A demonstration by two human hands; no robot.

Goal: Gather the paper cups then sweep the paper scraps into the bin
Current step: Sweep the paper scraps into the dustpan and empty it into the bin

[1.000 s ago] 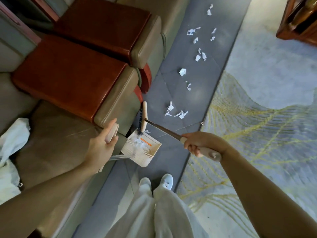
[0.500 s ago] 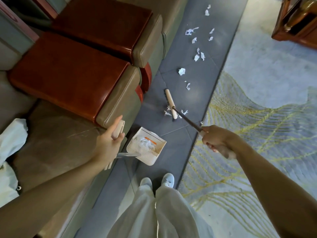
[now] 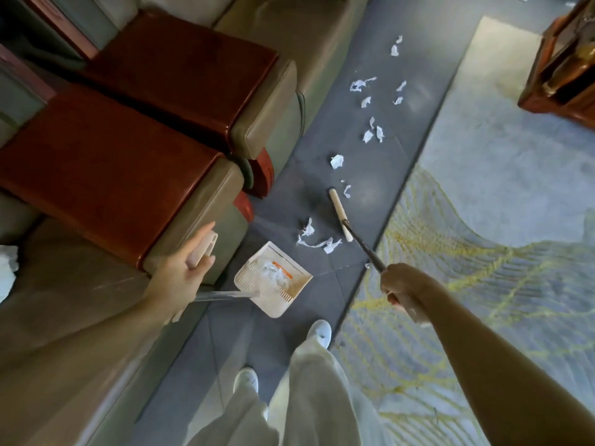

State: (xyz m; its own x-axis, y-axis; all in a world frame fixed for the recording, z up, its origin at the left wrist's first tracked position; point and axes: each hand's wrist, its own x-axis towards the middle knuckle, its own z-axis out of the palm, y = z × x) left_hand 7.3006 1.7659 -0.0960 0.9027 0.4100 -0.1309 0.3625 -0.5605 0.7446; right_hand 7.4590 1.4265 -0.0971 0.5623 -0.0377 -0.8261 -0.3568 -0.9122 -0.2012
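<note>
1. Paper scraps (image 3: 317,240) are seen scattered along the dark grey floor (image 3: 380,175) in a loose line running away from the person, between the sofa and the rug.
2. A nearer cluster of scraps is found just beyond the dustpan (image 3: 273,280), apart from its open edge; further pieces (image 3: 336,161) are spread well beyond the broom head.
3. Some white scraps are already held inside the dustpan, which is set on the floor tilted toward the nearer cluster.
4. The dustpan's long handle (image 3: 203,248) is gripped by the left hand (image 3: 180,272), with the fingers wrapped around its pale top end.
5. The broom (image 3: 339,215) is held by the right hand (image 3: 404,286), which is closed firmly around the dark shaft near its upper end.
6. The pale broom head is placed on the floor just to the right of the nearer cluster, with one small scrap (image 3: 347,190) lying just beside its far end.
7. Brown seat cushions (image 3: 106,175) of the sofa (image 3: 267,130) are seen on the left, beside the dustpan.
8. A pale rug (image 3: 483,220) with yellow lines is laid to the right of the floor strip.
9. White trousers (image 3: 309,397) and white shoes (image 3: 320,331) are visible at the bottom.
</note>
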